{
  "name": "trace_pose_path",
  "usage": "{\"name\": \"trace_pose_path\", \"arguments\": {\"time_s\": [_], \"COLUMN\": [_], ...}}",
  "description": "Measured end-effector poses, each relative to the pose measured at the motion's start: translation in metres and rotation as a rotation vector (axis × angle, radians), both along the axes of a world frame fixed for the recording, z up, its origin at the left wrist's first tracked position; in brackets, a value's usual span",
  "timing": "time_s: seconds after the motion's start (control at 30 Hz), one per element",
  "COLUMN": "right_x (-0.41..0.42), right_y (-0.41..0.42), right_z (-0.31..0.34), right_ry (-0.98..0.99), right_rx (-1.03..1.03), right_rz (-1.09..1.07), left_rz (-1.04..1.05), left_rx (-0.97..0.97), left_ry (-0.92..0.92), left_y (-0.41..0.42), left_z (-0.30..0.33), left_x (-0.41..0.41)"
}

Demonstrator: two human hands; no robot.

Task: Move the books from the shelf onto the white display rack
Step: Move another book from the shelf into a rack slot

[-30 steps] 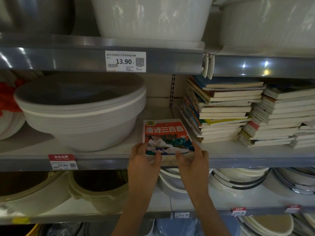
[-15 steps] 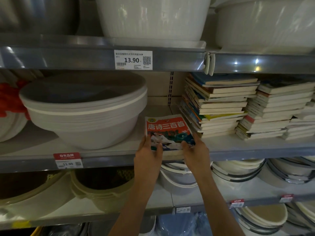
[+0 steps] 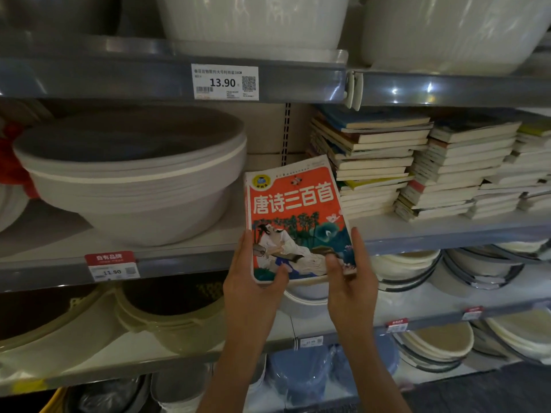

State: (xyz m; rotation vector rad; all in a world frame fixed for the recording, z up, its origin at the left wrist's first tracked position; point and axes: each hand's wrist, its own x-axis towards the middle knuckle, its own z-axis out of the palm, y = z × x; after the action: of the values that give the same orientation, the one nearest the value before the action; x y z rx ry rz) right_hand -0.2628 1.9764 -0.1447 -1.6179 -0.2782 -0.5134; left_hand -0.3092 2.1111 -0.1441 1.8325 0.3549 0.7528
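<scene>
A red book is held at the centre of the frame, clamped between both hands along its lower part. The left hand is wrapped round the lower left corner, thumb laid over the cover; the right hand is wrapped round the lower right edge, thumb likewise on the cover. The hands are thus set apart by the width of the book, with neither clearly nearer it than the other.

The book's long axis is seen running up the frame, with the top leaning a little to the right. The cover is tipped toward the camera, and the bottom edge appears to be clear of the shelf, in front of its lip.

More books are left in stacks at the right of the frame, just beside the held book's upper right corner and lying flat with page edges outward. Nested basins are seen at the left on the same shelf, near the book's left edge.

The white display rack is not in view, so the direction in which the book must be carried cannot be told. It is judged that the lift-off is in hand and that the task is at an early stage, most of the books being untouched. A turn away from the shelf is likely to be called for next.
</scene>
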Motion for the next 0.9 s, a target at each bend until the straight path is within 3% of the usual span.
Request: {"name": "trace_pose_path", "arguments": {"time_s": [0.17,0.43,0.67,0.9], "right_x": [-0.024,-0.053,-0.081,-0.143], "right_y": [-0.02,-0.098,-0.23,-0.374], "right_z": [-0.006,-0.002,0.004,-0.005], "right_ry": [-0.045,-0.031,0.025,-0.027], "right_rx": [0.018,0.027,-0.246,-0.375], "right_rz": [-0.036,0.058,0.131,-0.063], "left_rz": [-0.064,-0.118,-0.253,-0.418], "left_rx": [0.004,0.165,0.227,0.25], "left_ry": [0.0,-0.17,-0.185,-0.222], "left_y": [-0.019,-0.081,-0.185,-0.329], "left_z": [-0.004,-0.008,-0.017,-0.025], "left_x": [-0.015,-0.036,-0.06,-0.088]}}
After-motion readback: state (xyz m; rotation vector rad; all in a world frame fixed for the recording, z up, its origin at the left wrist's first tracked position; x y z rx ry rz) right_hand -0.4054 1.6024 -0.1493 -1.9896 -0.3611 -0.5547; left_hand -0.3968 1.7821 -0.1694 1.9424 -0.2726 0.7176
